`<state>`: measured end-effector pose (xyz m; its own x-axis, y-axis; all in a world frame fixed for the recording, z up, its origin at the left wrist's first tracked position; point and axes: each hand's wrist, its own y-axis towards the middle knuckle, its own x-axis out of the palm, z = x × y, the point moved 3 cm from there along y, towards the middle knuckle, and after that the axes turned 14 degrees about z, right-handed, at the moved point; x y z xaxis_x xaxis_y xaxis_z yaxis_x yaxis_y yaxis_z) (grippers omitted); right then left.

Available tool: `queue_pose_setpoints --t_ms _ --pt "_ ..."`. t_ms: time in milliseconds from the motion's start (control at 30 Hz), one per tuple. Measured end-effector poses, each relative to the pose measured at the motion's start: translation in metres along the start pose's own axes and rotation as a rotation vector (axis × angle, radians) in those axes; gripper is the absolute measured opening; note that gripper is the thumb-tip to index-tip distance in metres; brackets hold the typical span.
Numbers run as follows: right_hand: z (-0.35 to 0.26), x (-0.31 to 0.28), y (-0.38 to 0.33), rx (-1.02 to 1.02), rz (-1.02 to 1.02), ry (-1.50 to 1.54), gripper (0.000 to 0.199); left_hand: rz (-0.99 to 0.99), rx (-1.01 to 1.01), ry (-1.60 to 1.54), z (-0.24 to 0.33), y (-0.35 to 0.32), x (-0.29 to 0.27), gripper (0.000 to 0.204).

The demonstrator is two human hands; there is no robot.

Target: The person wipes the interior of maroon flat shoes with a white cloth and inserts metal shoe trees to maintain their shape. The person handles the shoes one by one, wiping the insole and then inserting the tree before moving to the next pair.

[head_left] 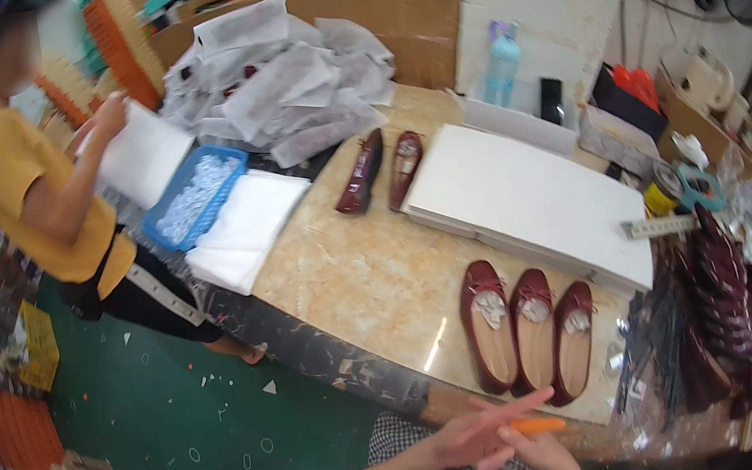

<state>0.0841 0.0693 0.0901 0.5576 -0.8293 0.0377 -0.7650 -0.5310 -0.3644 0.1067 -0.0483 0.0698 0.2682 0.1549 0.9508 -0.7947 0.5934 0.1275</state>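
On a marbled table [352, 268], we have a long white stack [525, 188] set back, likely leaving working room in front, and a dark red heap [727, 309] at right. Three burgundy shoes [535, 347] stand side by side, heels toward us — probably for easy reach. Our left hand [470, 440] is open, fingers stretched; our right hand [545, 455] meets it, its grip impossible to tell; between them shows a slim orange object [540, 424]. Sideways room opens left of the shoes — the heap limits the right, the table's front edge the near side.

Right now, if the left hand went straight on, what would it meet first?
Probably the rightmost dark-red shoe in the row of three, though the left hand may pass above.
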Motion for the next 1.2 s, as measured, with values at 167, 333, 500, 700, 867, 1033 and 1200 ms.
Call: queue_pose_setpoints --t_ms 167,333,500,700,867,1033,1200 --pt "-0.013 -0.040 0.015 -0.283 -0.131 -0.082 0.057 0.143 0.222 0.035 0.040 -0.004 -0.035 0.078" --pt "0.012 -0.158 -0.013 -0.152 0.536 -0.003 0.042 1.220 0.382 1.100 0.113 -0.021 -0.091 0.051" --pt "0.037 -0.261 -0.020 -0.201 1.101 -0.277 0.026 1.300 0.173 1.706 0.090 0.031 -0.086 0.057" --pt "0.041 -0.326 -0.004 -0.039 1.371 -0.902 0.022 1.115 0.523 1.247 0.095 0.012 -0.121 0.053" --pt "0.036 -0.368 0.042 0.014 1.493 -1.126 0.030 0.804 0.364 0.076 0.082 0.047 -0.085 0.061" --pt "0.038 -0.392 0.086 0.064 1.412 -1.278 0.033 0.746 0.255 0.080 0.081 0.065 -0.095 0.059" --pt "-0.003 -0.373 0.045 -0.020 1.498 -1.146 0.030 0.808 0.203 0.226 0.089 0.073 -0.086 0.061"
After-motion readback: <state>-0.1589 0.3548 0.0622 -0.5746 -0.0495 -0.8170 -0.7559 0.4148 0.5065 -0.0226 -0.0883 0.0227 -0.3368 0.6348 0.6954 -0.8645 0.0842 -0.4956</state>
